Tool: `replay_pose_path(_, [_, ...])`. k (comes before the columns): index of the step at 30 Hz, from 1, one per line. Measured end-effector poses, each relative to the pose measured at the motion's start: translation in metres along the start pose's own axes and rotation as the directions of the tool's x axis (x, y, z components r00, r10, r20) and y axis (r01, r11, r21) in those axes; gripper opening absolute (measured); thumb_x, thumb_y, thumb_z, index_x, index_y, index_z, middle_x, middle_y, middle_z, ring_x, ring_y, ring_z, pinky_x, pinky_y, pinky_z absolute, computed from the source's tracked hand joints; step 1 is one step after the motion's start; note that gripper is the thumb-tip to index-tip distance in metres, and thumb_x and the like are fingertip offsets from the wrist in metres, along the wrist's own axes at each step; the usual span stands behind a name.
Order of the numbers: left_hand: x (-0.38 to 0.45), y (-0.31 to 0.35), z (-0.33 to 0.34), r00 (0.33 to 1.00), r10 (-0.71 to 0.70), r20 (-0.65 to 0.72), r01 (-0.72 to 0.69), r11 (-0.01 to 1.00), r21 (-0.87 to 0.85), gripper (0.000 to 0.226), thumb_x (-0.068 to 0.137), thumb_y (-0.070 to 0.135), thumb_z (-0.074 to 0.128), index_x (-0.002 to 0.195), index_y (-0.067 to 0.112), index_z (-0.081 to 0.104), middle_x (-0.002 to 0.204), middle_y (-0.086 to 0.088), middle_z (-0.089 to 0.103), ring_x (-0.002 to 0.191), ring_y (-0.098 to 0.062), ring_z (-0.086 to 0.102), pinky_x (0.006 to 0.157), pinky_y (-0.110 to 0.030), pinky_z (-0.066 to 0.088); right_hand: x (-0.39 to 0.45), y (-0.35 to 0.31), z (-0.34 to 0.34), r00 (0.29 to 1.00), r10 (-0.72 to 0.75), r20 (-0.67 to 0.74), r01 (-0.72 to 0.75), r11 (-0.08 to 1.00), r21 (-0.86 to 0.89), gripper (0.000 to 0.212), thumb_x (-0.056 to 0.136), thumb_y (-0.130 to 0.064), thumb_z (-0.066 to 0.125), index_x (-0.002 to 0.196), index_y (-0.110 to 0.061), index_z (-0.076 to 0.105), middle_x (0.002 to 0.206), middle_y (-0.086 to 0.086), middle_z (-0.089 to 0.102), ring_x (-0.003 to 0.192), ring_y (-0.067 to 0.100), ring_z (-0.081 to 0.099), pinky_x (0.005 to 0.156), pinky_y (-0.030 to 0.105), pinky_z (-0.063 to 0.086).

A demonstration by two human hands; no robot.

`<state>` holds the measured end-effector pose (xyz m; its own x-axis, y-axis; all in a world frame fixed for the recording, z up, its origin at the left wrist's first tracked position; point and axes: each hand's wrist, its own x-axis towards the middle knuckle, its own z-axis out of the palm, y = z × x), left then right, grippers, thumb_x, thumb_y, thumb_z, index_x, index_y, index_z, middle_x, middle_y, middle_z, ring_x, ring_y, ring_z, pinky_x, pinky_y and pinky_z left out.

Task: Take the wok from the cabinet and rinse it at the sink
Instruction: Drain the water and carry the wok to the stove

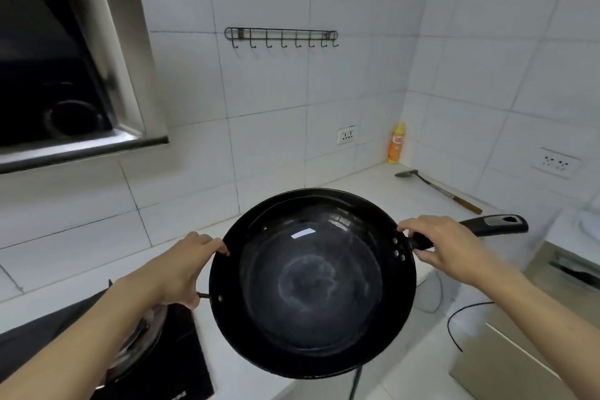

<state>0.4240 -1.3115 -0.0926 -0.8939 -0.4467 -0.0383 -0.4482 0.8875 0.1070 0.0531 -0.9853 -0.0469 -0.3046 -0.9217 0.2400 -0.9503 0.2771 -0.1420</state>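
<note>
A black round wok hangs in the air over the white counter, bowl facing up, its long black handle pointing right. My left hand grips the small loop handle and rim on the wok's left side. My right hand is closed around the base of the long handle, close to the rivets. No sink or tap is in view.
A black gas hob with a burner lies under my left arm. A range hood hangs at the upper left. An orange bottle and a metal spatula sit in the back corner. An appliance with a black cable stands at the right.
</note>
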Motion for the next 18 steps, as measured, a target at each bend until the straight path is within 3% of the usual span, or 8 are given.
replay_pose_path(4, [0.022,-0.034,0.007,0.999,-0.038,-0.018,0.038,0.999,-0.028,0.094,0.043,0.026,0.072,0.127,0.045,0.034,0.124,0.023,0.04,0.111,-0.005,0.034,0.087,-0.025,0.047,0.057,0.002,0.016,0.998,-0.048,0.031,0.048,0.999,-0.005,0.042,0.081,-0.016,0.071,0.114,-0.037,0.059,0.089,-0.013,0.061,0.077,0.009,0.059,0.07,0.032,0.05])
replay_pose_path(12, [0.052,-0.066,0.008,0.992,-0.125,-0.018,0.125,0.992,0.005,0.094,0.047,0.04,0.08,0.131,0.039,0.039,0.126,0.021,0.041,0.116,-0.007,0.037,0.096,-0.025,0.042,0.144,0.025,0.054,0.986,-0.146,0.086,0.14,0.987,0.074,0.039,0.082,-0.015,0.07,0.113,-0.035,0.06,0.088,-0.012,0.061,0.076,0.009,0.057,0.071,0.03,0.049])
replay_pose_path(18, [0.066,-0.059,0.023,0.951,-0.307,0.015,0.307,0.952,-0.009,0.094,0.042,0.036,0.074,0.13,0.039,0.041,0.124,0.019,0.044,0.114,-0.009,0.037,0.095,-0.026,0.043,0.225,0.06,0.096,0.953,-0.274,0.127,0.253,0.955,0.157,0.039,0.081,-0.012,0.07,0.112,-0.034,0.06,0.085,-0.01,0.061,0.078,0.013,0.057,0.072,0.034,0.05])
